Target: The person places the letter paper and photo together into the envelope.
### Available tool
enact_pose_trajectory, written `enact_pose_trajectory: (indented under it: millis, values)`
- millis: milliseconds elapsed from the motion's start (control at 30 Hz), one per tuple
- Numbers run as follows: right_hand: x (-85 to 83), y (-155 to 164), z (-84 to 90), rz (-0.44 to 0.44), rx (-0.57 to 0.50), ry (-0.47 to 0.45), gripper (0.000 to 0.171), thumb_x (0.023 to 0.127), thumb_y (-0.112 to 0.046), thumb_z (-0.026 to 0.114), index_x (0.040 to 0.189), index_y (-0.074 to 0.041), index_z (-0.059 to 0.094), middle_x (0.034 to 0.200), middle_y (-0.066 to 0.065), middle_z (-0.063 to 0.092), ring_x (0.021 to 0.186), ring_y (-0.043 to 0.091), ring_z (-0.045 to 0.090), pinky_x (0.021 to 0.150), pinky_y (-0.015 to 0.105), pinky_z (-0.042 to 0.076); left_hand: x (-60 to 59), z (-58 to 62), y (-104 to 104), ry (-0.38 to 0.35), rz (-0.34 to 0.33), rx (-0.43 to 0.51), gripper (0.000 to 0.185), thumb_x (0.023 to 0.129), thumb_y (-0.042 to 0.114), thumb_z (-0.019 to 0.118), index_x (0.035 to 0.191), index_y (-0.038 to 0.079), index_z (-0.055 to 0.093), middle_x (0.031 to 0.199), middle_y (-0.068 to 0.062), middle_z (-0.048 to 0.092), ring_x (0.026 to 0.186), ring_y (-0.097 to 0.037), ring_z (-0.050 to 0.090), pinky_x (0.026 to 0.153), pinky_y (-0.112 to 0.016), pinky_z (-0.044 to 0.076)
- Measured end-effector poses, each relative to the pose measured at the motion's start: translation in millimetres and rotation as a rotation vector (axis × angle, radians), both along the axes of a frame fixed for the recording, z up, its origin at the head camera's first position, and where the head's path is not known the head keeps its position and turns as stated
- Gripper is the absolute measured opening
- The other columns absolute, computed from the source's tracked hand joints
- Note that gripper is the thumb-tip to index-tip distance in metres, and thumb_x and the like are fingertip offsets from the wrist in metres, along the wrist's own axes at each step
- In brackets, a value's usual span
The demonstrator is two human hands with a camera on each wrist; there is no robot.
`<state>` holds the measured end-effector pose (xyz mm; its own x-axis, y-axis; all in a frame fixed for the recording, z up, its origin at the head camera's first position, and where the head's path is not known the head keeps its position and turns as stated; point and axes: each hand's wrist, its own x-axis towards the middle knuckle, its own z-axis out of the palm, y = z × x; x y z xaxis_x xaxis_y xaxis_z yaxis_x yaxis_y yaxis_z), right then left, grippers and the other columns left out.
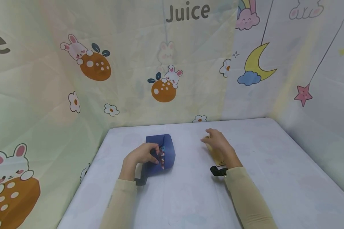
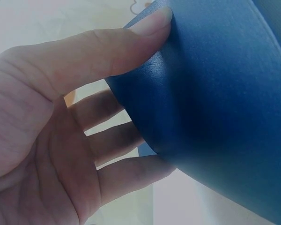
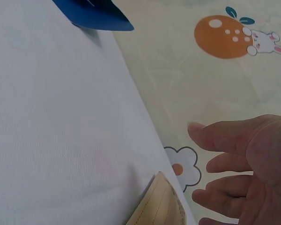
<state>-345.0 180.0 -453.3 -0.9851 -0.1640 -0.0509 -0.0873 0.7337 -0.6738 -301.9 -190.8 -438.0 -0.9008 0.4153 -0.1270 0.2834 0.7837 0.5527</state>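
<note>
On the left half of the table lies a blue envelope, its flap lifted. My left hand pinches the flap; in the left wrist view the thumb presses the blue paper's near face, with fingers behind it. A strip with a colourful print shows in the envelope's opening, partly covered by the fingers. To the right, my right hand hovers over a flat tan paper piece, which it partly hides. In the right wrist view its fingers are relaxed and apart from the tan piece, which has dashed lines.
A white cloth covers the table. Printed fabric walls with rabbits, oranges and a moon stand behind it and at both sides. Each wrist wears a dark strap.
</note>
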Motion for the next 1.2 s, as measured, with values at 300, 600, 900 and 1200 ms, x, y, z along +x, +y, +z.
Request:
enact_pose_trajectory:
  millis: [300,600,900,1200]
  values:
    - [-0.7,14,-2.1,-0.049,-0.069,-0.052,0.074,0.102,-0.034,0.065,0.159,0.001,0.033,0.159,0.031,0.038,0.145,0.048,0.039,0.117,0.061,0.034,0.4,-1.0,-1,-0.003,0.006,0.002,0.033,0.077,0.011,0.091,0.094,0.021,0.065,0.097,0.003,0.064,0.097,-0.020,0.058,0.082,-0.038,0.048]
    - [-2.9,21,-4.1,-0.071,-0.086,-0.069,0.073,0.102,-0.030,0.064,0.159,0.002,0.032,0.160,0.032,0.036,0.147,0.050,0.037,0.117,0.062,0.035,-0.1,-1.2,-1,-0.003,-0.002,0.010,0.032,0.077,0.011,0.091,0.094,0.020,0.065,0.097,0.003,0.064,0.095,-0.020,0.058,0.080,-0.037,0.047]
    - [-0.2,28,-2.8,-0.068,-0.057,-0.092,0.073,0.102,-0.029,0.064,0.159,0.004,0.031,0.159,0.034,0.035,0.146,0.051,0.038,0.115,0.062,0.037,-1.2,-2.1,-1,-0.001,-0.005,0.008,0.032,0.076,0.012,0.091,0.093,0.020,0.065,0.097,0.004,0.065,0.094,-0.020,0.058,0.079,-0.036,0.047]
    - [-1.3,31,-3.5,-0.040,-0.021,-0.093,0.074,0.101,-0.027,0.066,0.157,0.007,0.032,0.156,0.035,0.039,0.140,0.051,0.045,0.114,0.062,0.038,-1.3,-1.8,-1,0.004,-0.004,0.004,0.032,0.076,0.012,0.091,0.093,0.020,0.065,0.097,0.003,0.065,0.093,-0.020,0.058,0.078,-0.036,0.047]
